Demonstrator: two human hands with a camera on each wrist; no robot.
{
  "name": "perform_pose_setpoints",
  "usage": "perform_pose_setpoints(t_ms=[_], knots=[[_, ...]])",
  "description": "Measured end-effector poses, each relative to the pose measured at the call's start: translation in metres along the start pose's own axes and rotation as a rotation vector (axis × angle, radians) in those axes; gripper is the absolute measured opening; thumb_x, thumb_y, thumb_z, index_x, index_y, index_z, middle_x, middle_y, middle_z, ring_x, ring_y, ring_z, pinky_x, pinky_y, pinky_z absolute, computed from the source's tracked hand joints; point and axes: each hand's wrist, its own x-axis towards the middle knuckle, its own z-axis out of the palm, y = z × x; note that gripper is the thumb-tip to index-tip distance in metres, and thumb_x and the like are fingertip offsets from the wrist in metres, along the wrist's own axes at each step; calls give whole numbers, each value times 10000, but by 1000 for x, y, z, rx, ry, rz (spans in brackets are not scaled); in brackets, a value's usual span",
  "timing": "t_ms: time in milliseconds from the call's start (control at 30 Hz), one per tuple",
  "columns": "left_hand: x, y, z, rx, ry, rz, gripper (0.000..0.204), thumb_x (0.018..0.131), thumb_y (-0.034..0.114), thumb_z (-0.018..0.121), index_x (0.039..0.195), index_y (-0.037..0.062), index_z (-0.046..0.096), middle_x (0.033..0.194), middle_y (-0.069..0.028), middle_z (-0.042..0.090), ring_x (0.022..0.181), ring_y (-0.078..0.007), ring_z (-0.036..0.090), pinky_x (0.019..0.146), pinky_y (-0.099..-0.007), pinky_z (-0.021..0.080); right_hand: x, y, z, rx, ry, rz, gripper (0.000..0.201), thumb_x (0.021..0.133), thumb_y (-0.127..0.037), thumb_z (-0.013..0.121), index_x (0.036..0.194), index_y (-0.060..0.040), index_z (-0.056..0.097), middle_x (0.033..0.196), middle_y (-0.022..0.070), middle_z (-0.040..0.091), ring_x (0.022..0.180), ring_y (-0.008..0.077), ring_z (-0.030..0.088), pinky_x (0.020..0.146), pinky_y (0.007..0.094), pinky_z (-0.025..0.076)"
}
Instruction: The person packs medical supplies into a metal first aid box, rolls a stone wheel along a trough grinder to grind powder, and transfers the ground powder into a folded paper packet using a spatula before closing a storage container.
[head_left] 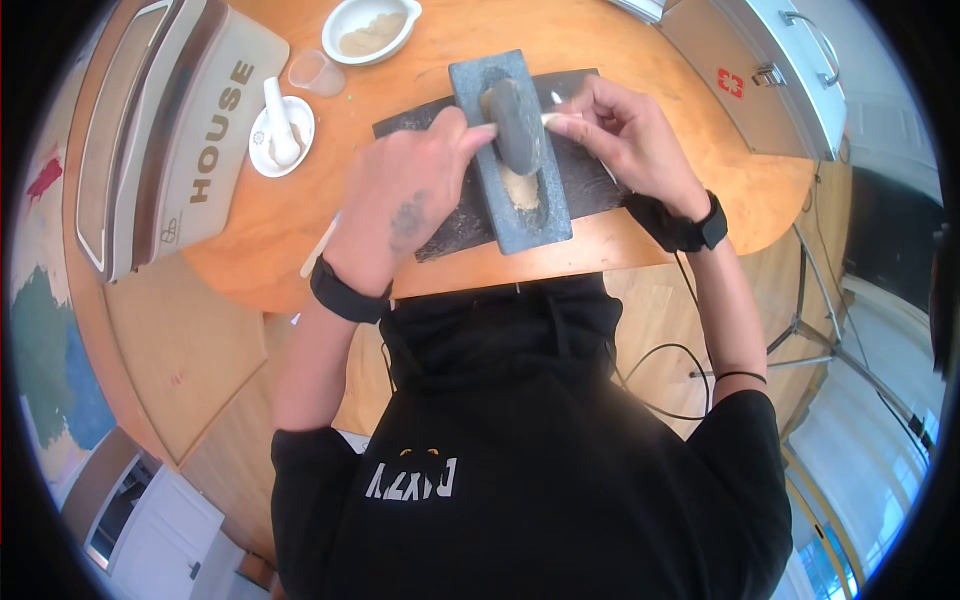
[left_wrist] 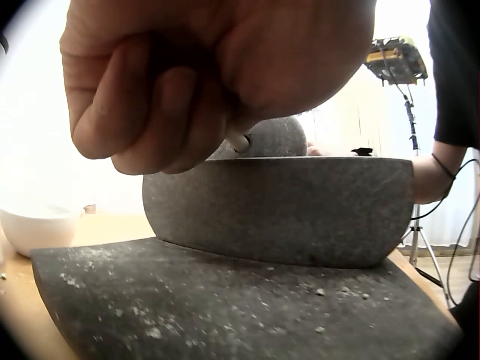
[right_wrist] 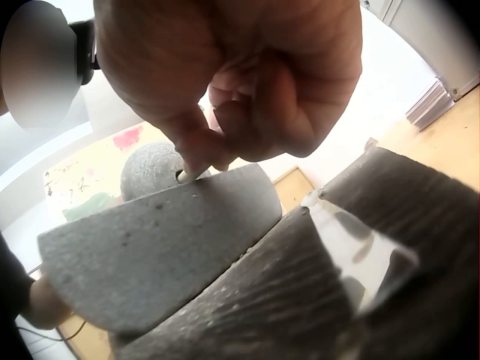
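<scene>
Both hands — left [head_left: 400, 190] and right [head_left: 635, 145] — curl their fingers round the handle ends [left_wrist: 238, 141] of a stone wheel [head_left: 519, 127].

A round-edged wooden table [head_left: 600, 40] carries everything. A dark, textured slab [head_left: 465, 222] lies on it beneath both hands. Beyond the left hand [head_left: 400, 185], a white bowl [head_left: 343, 15] holds pale powder, with a clear plastic cup [head_left: 316, 74] just beside it. Nearer the left hand, on its outer side, a small white dish [head_left: 262, 160] bears a white pestle [head_left: 273, 105]. Farther out on that side stands a beige container [head_left: 215, 130] lettered HOUSE. A pale stick [head_left: 320, 246] lies beside the left wrist. Beyond the right hand [head_left: 635, 140], outward, sits a silver case [head_left: 740, 60] with a red emblem, near a stack of sheets [right_wrist: 430, 105].
</scene>
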Motion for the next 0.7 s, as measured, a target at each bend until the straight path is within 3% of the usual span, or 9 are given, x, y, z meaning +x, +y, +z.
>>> perform_pose_setpoints(t_ms=[233, 300, 400, 700], knots=[[-13, 15, -7, 92, -53, -20, 352, 986, 375, 546, 792, 82, 530, 555, -143, 577, 544, -339, 617, 446, -418, 445, -16, -10, -1, 29, -48, 32, 199, 904, -172, 733, 814, -43, 610, 591, -43, 412, 567, 57, 354, 516, 245, 322], [-24, 23, -9, 23, -118, -61, 364, 1011, 390, 493, 831, 74, 503, 615, -170, 561, 584, -391, 581, 485, -466, 406, -28, -14, -2, 17, -64, 26, 191, 905, -148, 727, 811, -48, 595, 576, -36, 390, 554, 64, 341, 510, 249, 315], [-29, 31, -13, 26, -127, -66, 350, 1007, 386, 504, 838, 79, 500, 604, -165, 561, 577, -388, 583, 482, -461, 410, -34, -17, -3, -5, -72, 31, 191, 905, -147, 726, 811, -48, 594, 563, -30, 387, 539, 72, 342, 504, 255, 316], [5, 1, -8, -4, -80, -70, 368, 1006, 382, 506, 840, 54, 514, 635, -180, 575, 606, -404, 582, 480, -469, 406, 6, -4, -1, 18, -31, 20, 207, 904, -195, 735, 815, -41, 631, 571, -48, 408, 551, 53, 346, 517, 243, 332]])
